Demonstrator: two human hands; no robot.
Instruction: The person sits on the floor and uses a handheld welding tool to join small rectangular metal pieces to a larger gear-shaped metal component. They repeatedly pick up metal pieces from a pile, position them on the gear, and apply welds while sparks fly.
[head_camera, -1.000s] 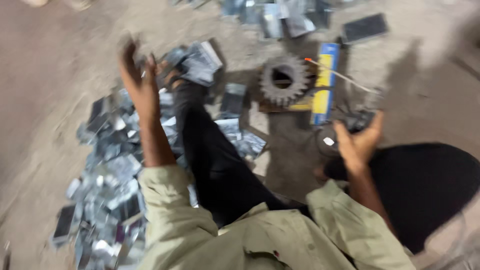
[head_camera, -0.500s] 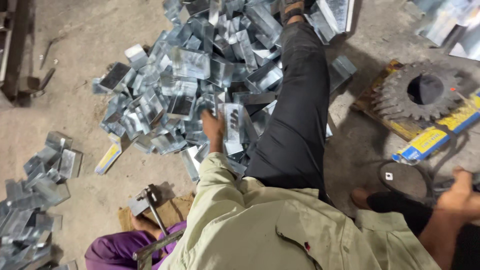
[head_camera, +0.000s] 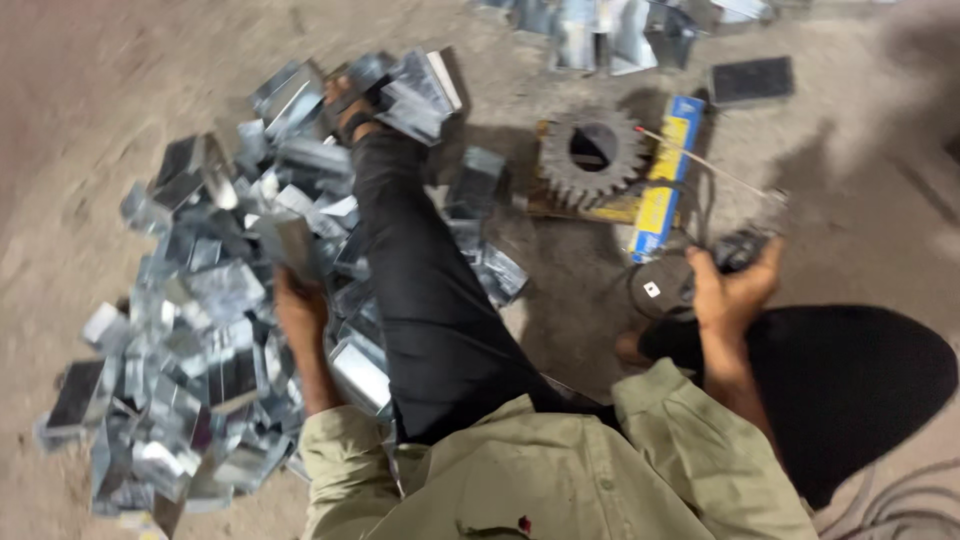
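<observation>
While the left hand (head_camera: 298, 305) is closing around a folded metal bracket (head_camera: 288, 240) atop the pile (head_camera: 190, 330), the right hand (head_camera: 730, 295) is gripping a dark tool (head_camera: 742, 250) well apart.

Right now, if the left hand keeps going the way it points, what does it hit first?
The left hand points up-frame into the pile of shiny metal pieces. It seems to be touching one bent piece already, so that comes first, though blur hides the exact contact.
</observation>
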